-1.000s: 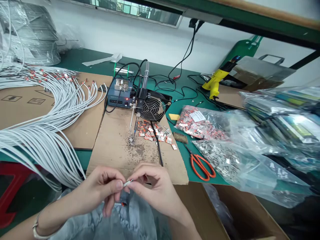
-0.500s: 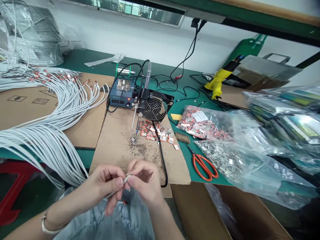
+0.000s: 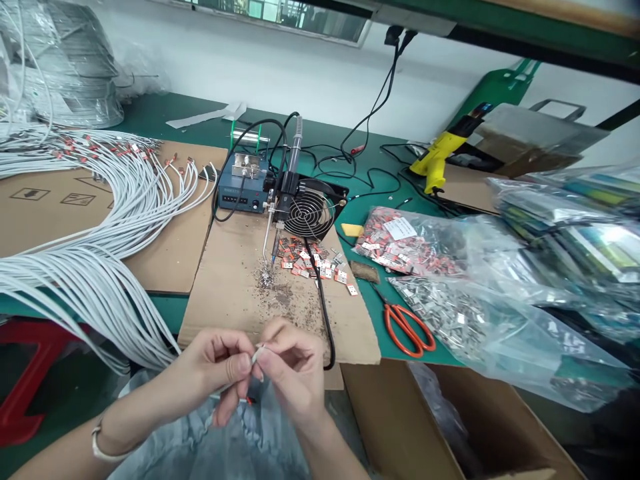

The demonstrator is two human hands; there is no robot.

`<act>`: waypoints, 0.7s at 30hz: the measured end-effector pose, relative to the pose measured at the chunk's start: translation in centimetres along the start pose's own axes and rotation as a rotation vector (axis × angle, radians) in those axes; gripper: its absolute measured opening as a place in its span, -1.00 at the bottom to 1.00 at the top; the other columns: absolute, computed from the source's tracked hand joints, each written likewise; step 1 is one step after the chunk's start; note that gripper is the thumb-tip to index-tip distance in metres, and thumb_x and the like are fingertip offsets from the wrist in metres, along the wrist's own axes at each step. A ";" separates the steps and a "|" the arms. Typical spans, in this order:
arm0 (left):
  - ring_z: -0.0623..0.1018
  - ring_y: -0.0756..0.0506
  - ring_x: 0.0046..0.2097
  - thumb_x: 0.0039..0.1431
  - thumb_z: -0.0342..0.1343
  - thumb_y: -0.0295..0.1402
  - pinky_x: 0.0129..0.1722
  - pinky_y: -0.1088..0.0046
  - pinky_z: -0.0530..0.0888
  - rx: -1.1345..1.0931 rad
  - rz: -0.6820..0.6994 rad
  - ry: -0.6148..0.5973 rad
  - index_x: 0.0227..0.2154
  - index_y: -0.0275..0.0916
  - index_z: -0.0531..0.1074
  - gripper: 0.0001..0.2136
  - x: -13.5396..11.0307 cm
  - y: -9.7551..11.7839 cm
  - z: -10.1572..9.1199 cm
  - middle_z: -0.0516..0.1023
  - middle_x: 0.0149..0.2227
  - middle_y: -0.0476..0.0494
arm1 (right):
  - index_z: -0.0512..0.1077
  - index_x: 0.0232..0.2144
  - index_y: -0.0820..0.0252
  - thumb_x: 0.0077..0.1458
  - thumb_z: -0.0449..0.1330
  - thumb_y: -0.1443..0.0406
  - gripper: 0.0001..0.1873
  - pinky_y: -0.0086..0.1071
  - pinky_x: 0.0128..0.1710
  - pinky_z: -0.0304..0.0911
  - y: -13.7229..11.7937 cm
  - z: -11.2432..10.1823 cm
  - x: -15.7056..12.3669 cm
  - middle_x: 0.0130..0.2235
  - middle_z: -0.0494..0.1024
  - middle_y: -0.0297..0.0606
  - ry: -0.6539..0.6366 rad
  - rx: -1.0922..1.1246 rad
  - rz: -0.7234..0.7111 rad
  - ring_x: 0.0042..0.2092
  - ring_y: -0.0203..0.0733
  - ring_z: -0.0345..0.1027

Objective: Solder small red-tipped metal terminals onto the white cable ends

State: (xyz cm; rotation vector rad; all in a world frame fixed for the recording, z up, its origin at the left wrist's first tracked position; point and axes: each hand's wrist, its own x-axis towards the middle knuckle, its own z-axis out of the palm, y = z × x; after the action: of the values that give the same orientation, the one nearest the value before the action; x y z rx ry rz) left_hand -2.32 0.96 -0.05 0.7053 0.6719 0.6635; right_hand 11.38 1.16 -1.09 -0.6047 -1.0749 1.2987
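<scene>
My left hand (image 3: 215,377) and my right hand (image 3: 290,367) meet low in the view, just in front of the cardboard mat (image 3: 235,293). Both pinch the end of a thin white cable (image 3: 257,354) between thumb and fingers. A small red-tipped piece (image 3: 247,401) shows under my left fingers. Beyond my hands stand a soldering iron (image 3: 280,200) on its holder, a blue soldering station (image 3: 243,190) and a small fan (image 3: 307,213). Small red and white connector parts (image 3: 313,260) lie scattered by the iron's tip.
A large bundle of white cables (image 3: 100,227) fans across cardboard at the left. Orange scissors (image 3: 405,327), clear bags of small parts (image 3: 440,293) and a yellow glue gun (image 3: 437,157) lie to the right. An open cardboard box (image 3: 425,427) sits at the lower right.
My right hand has drawn in closer to my left, fingers curling tighter on the cable end. The view has shifted slightly; the things on the bench have stayed put.
</scene>
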 end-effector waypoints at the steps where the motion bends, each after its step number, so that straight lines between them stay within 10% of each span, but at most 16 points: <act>1: 0.37 0.13 -0.75 -0.02 0.25 -0.15 -0.80 0.75 0.18 -0.017 0.007 0.002 -0.53 -0.32 0.44 -0.71 0.0 0.0 0.0 0.44 -0.66 0.02 | 0.42 -0.60 0.15 -0.04 0.29 0.31 -0.84 -0.49 -0.61 0.07 0.5 0.3 -0.1 -0.58 0.32 -0.41 0.028 0.059 -0.007 -0.60 -0.39 0.16; 7: 0.36 0.13 -0.74 -0.04 0.26 -0.15 -0.78 0.73 0.17 0.038 0.015 0.030 -0.51 -0.32 0.44 -0.71 -0.5 0.3 -0.3 0.42 -0.64 0.02 | 0.38 -0.62 0.12 -0.05 0.30 0.26 -0.79 -0.47 -0.58 0.02 -0.5 -1.2 1.2 -0.61 0.22 -0.46 0.213 0.225 0.014 -0.58 -0.37 0.06; 13: 0.32 0.11 -0.73 -0.06 0.25 -0.14 -0.74 0.69 0.16 0.283 0.052 0.166 -0.56 -0.30 0.36 -0.68 -0.5 0.6 0.0 0.27 -0.73 0.13 | 0.50 -0.50 0.18 -0.11 0.30 0.39 -0.96 -0.43 -0.53 0.07 -3.1 -2.8 1.0 -0.51 0.45 -0.31 -0.136 -0.447 0.163 -0.48 -0.28 0.22; 21: 0.28 0.13 -0.70 0.00 0.20 -0.21 -0.71 0.67 0.19 0.423 0.117 0.244 -0.59 -0.29 0.30 -0.72 -0.1 0.6 1.2 0.24 -0.67 0.14 | 0.41 -0.63 0.22 -0.08 0.24 0.41 -0.85 -0.43 -0.57 0.07 -3.3 -1.7 0.5 -0.60 0.37 -0.35 -0.081 -0.544 0.108 -0.54 -0.31 0.19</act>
State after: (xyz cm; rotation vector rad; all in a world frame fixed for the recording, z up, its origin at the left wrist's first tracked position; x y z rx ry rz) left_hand -1.68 0.78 1.17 1.0710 1.0181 0.7298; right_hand 14.36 1.28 1.13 -1.0321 -1.4950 1.1269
